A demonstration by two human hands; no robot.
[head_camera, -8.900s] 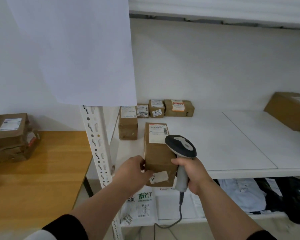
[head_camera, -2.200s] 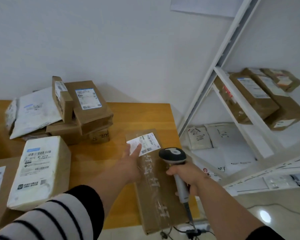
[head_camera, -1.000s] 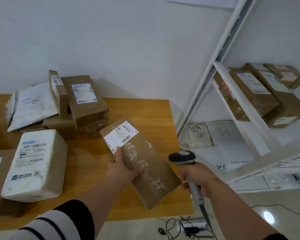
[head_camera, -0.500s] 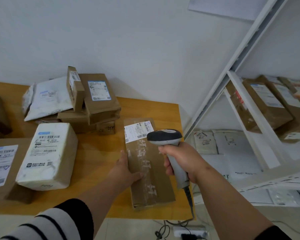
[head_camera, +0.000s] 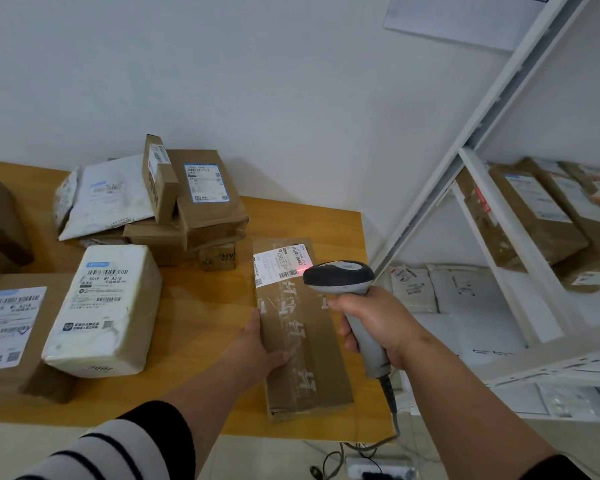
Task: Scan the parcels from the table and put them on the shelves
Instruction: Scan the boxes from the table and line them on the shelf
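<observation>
A long flat brown parcel (head_camera: 302, 344) with clear printed tape lies on the wooden table (head_camera: 201, 306) near its right edge. Its white label (head_camera: 281, 266) is at the far end, and a red scan light falls on the label's barcode. My left hand (head_camera: 257, 348) holds the parcel's left edge, thumb on top. My right hand (head_camera: 374, 323) grips the handle of a grey and black barcode scanner (head_camera: 340, 277), whose head hovers just above the label end. The scanner's cable hangs down past the table edge.
A white wrapped parcel (head_camera: 108, 306) and a brown labelled box (head_camera: 7, 317) lie to the left. A heap of boxes and a white mailer (head_camera: 174, 202) sits at the back. White shelves (head_camera: 492, 209) at right hold brown boxes (head_camera: 530, 216) and white bags (head_camera: 458, 292).
The scanner head has come a little closer over the label and a red light now shows on the barcode. The parcel lies in the same place under my left hand.
</observation>
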